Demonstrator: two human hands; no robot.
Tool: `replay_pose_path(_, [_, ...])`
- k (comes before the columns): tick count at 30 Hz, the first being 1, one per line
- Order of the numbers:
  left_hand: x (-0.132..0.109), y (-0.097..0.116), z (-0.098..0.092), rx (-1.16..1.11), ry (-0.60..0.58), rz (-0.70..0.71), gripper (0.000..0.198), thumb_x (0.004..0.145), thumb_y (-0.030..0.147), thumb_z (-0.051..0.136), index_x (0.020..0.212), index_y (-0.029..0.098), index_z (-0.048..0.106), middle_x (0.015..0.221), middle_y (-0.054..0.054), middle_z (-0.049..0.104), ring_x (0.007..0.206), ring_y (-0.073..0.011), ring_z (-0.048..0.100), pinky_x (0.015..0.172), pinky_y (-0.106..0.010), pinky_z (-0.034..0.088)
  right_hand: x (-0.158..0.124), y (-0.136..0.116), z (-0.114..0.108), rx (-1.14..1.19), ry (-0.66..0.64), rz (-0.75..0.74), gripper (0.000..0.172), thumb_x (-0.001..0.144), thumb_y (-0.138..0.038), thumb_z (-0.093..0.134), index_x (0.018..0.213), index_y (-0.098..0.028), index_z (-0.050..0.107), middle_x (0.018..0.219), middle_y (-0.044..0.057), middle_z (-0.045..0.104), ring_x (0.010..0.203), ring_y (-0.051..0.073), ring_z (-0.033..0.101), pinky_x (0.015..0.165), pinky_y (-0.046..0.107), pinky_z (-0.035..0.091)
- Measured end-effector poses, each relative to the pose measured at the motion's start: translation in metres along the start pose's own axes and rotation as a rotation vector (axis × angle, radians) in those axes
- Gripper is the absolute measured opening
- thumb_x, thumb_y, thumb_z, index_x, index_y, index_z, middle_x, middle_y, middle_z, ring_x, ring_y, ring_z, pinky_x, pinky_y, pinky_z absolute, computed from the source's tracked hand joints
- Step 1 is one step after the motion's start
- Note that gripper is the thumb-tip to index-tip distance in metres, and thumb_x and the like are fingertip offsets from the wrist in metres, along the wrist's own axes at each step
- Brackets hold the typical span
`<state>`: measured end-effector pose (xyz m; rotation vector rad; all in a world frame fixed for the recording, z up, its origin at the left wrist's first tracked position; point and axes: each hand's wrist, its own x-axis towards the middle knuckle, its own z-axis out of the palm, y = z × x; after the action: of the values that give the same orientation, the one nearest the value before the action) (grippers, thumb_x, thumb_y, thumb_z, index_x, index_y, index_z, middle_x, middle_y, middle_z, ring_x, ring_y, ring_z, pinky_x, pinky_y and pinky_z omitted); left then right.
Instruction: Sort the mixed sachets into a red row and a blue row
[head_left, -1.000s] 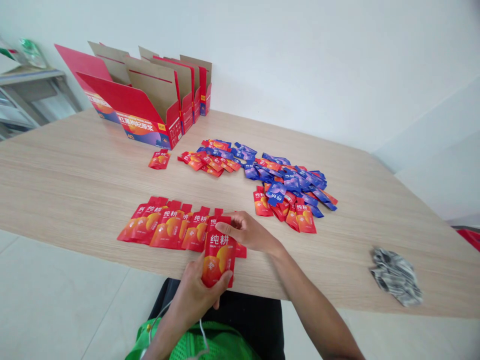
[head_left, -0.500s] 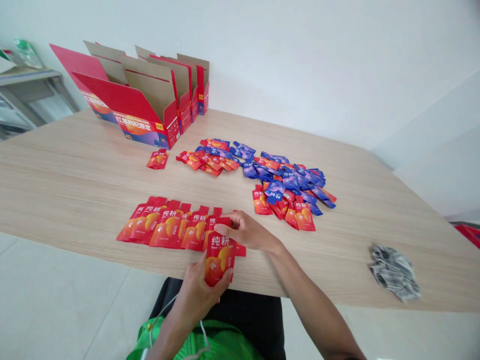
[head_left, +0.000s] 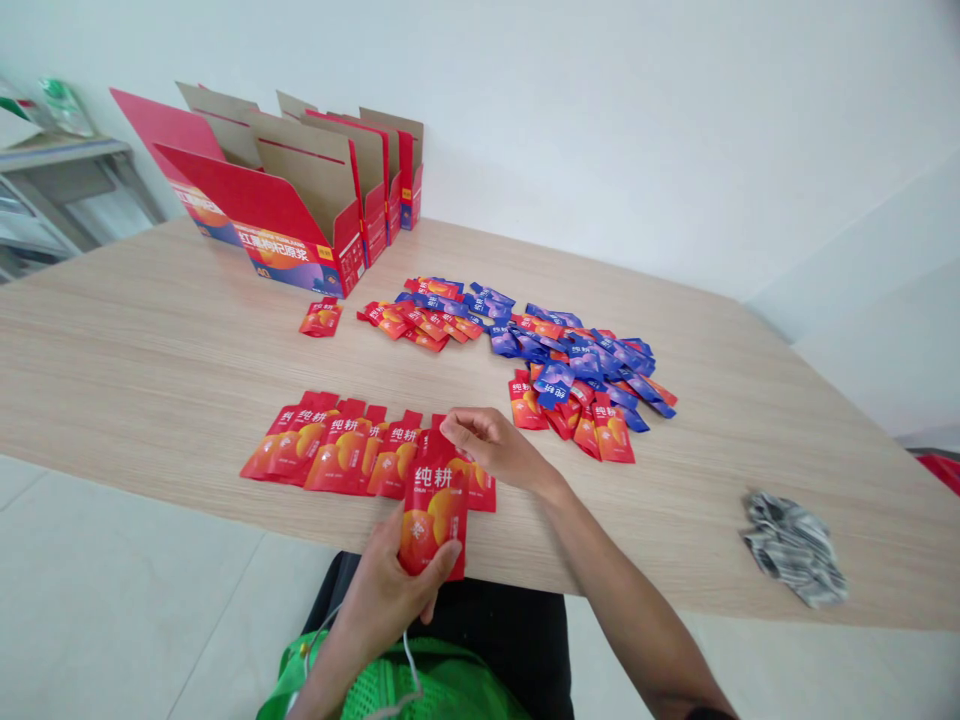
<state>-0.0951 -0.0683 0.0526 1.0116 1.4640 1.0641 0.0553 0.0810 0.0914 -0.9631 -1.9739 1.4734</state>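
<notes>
In the head view, my left hand point(head_left: 394, 575) is closed around the lower part of a red drink pouch point(head_left: 435, 505) with orange fruit printed on it. The thumb presses on its front; whether more pouches lie behind it is hidden. My right hand point(head_left: 487, 445) is by the pouch's top right corner, thumb and fingers curled together. What is between them, if anything, is hidden. Behind and left of the held pouch, several red pouches point(head_left: 337, 455) lie overlapping in a row along the near table edge.
Beyond the row lie a mixed heap of blue and red pouches point(head_left: 581, 360), a smaller heap point(head_left: 427, 315) and one single red pouch point(head_left: 321, 318). Open red cartons point(head_left: 292, 255) stand at the back left of the wooden table point(head_left: 187, 350). A crumpled striped cloth point(head_left: 795, 548) lies at right.
My right hand has drawn up and off the front of the held pouch, and its fingers have curled. The pouch in my left hand has shifted slightly down. The view has turned slightly left.
</notes>
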Motion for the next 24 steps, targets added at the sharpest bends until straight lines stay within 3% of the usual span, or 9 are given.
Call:
replay_pose_path(2, [0.002,-0.004,-0.002,0.011,0.015,-0.007,0.036,0.080,0.049,0.084,0.092,0.022,0.065,0.050,0.006,0.062,0.030,-0.0116,0.046,0.040,-0.023,0.038,0.003,0.000,-0.002,-0.059,0.027,-0.005,0.054,0.095,-0.070,0.059,0.073,-0.021,0.051,0.065,-0.006,0.041,0.060,0.010,0.035,0.057,0.027,0.027])
replay_pose_path(4, [0.006,-0.010,-0.005,0.012,0.085,0.004,0.045,0.075,0.047,0.088,0.106,0.021,0.068,0.064,0.002,0.070,0.039,-0.0145,0.055,0.044,-0.025,0.044,0.007,0.003,-0.004,-0.097,0.044,-0.005,0.052,0.095,-0.067,0.060,0.073,-0.021,0.052,0.065,-0.006,0.041,0.060,0.010,0.035,0.058,0.027,0.027])
replay_pose_path(7, [0.014,-0.017,-0.011,0.016,0.189,0.064,0.065,0.067,0.043,0.094,0.122,0.020,0.068,0.096,-0.009,0.079,0.076,-0.0260,0.075,0.065,-0.031,0.058,0.018,0.010,-0.006,-0.110,0.051,0.006,0.051,0.097,-0.065,0.057,0.072,-0.021,0.050,0.064,-0.006,0.039,0.060,0.011,0.034,0.058,0.027,0.027])
replay_pose_path(9, [0.020,-0.020,-0.015,0.041,0.214,0.094,0.072,0.068,0.044,0.093,0.130,0.020,0.066,0.115,-0.014,0.077,0.096,-0.0314,0.075,0.075,-0.036,0.062,0.027,0.015,-0.005,-0.124,0.047,0.007,0.051,0.097,-0.065,0.055,0.070,-0.022,0.047,0.063,-0.006,0.036,0.060,0.011,0.033,0.059,0.027,0.026])
replay_pose_path(13, [0.028,-0.026,-0.021,0.207,0.260,0.165,0.080,0.082,0.051,0.079,0.151,0.023,0.051,0.138,-0.016,0.065,0.111,-0.0335,0.072,0.073,-0.040,0.065,0.050,0.025,0.002,-0.182,0.042,-0.004,0.050,0.097,-0.062,0.051,0.068,-0.022,0.045,0.062,-0.006,0.038,0.060,0.011,0.035,0.060,0.028,0.026])
replay_pose_path(18, [0.035,-0.034,-0.028,0.589,0.354,0.197,0.079,0.092,0.052,0.069,0.160,0.022,0.042,0.130,-0.015,0.058,0.107,-0.0338,0.070,0.079,-0.049,0.065,0.078,0.039,0.017,-0.238,0.085,0.047,0.050,0.100,-0.058,0.052,0.068,-0.020,0.052,0.060,-0.006,0.045,0.062,0.012,0.042,0.063,0.027,0.028])
replay_pose_path(24, [0.038,-0.034,-0.025,0.937,0.503,0.323,0.072,0.101,0.044,0.059,0.163,0.011,0.039,0.123,-0.018,0.055,0.117,-0.0385,0.059,0.095,-0.056,0.058,0.100,0.048,0.028,-0.514,0.092,0.045,0.038,0.105,-0.035,0.056,0.074,-0.018,0.071,0.070,-0.002,0.064,0.071,0.014,0.054,0.070,0.027,0.032])
